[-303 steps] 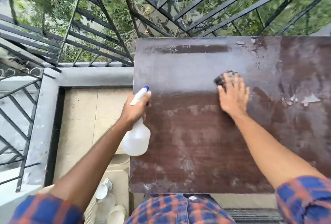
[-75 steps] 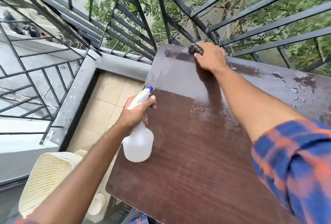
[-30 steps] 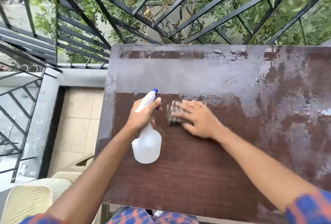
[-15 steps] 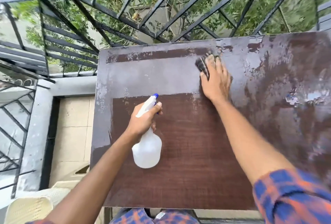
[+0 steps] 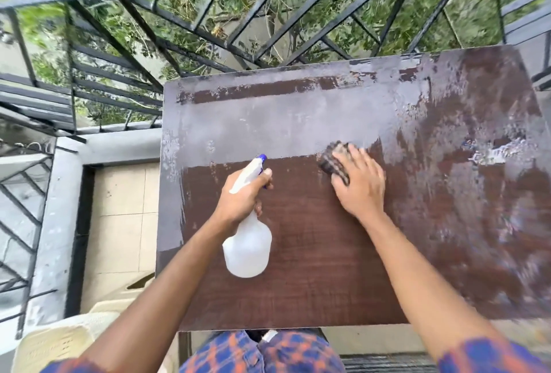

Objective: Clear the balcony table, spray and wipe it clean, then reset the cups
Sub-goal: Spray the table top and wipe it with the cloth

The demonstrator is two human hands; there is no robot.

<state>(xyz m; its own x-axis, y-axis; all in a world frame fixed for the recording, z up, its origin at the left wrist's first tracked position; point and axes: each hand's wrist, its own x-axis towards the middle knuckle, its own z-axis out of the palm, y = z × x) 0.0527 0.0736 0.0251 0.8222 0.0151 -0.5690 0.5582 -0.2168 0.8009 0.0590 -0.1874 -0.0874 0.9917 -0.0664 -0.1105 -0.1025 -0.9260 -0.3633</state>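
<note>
The dark brown balcony table (image 5: 328,283) fills the middle of the view, wet and streaked grey across its far half and right side. My left hand (image 5: 243,198) grips the neck of a white spray bottle (image 5: 249,247) with a blue nozzle, held above the table's left part. My right hand (image 5: 359,183) presses flat on a dark cloth (image 5: 332,161) near the table's centre. No cups are in view on the table.
A black metal railing (image 5: 268,15) runs along the table's far edge and the left side, with greenery beyond. A cream plastic basket (image 5: 59,340) stands on the tiled floor (image 5: 119,223) at the lower left.
My right hand has pulled the cloth from the table's far edge back toward the centre. The left hand keeps the spray bottle in much the same place.
</note>
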